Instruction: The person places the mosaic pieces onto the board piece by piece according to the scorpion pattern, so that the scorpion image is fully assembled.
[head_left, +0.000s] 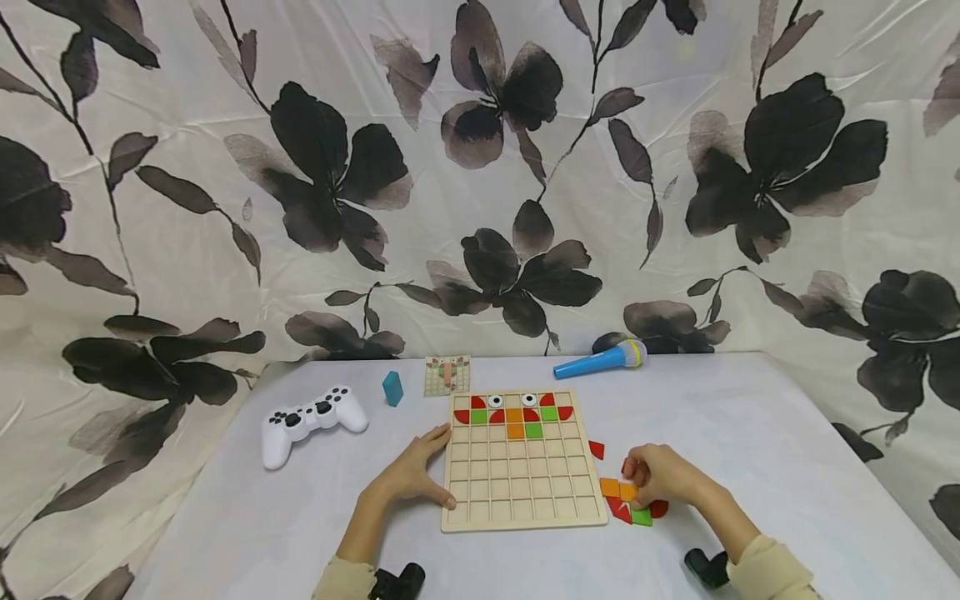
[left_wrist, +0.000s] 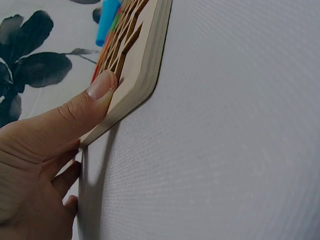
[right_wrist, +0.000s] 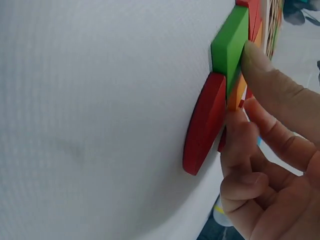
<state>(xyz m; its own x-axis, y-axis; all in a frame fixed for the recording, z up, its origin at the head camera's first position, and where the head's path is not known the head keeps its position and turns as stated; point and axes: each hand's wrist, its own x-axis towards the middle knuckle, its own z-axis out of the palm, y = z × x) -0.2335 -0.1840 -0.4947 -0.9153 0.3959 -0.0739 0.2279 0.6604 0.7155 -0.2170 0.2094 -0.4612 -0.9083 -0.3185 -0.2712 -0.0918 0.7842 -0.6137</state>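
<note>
A wooden grid board (head_left: 522,471) lies flat before me, its upper rows filled with red, green and orange tiles and two eye tiles (head_left: 495,402). My left hand (head_left: 411,468) lies along its left side, thumb on the near corner, as the left wrist view also shows; the other fingers reach up the edge. Right of the board, my right hand (head_left: 663,475) has thumb and curled fingers around an orange square tile (head_left: 627,491). Against it lie a green tile (right_wrist: 231,47) and a red rounded tile (right_wrist: 205,125); more red pieces are partly hidden by the hand.
Behind the board stands a small pattern card (head_left: 447,375) with a teal block (head_left: 392,388) to its left. A white game controller (head_left: 313,422) lies at the left, a blue toy microphone (head_left: 600,360) at the back. One red tile (head_left: 596,450) lies near the board's right edge.
</note>
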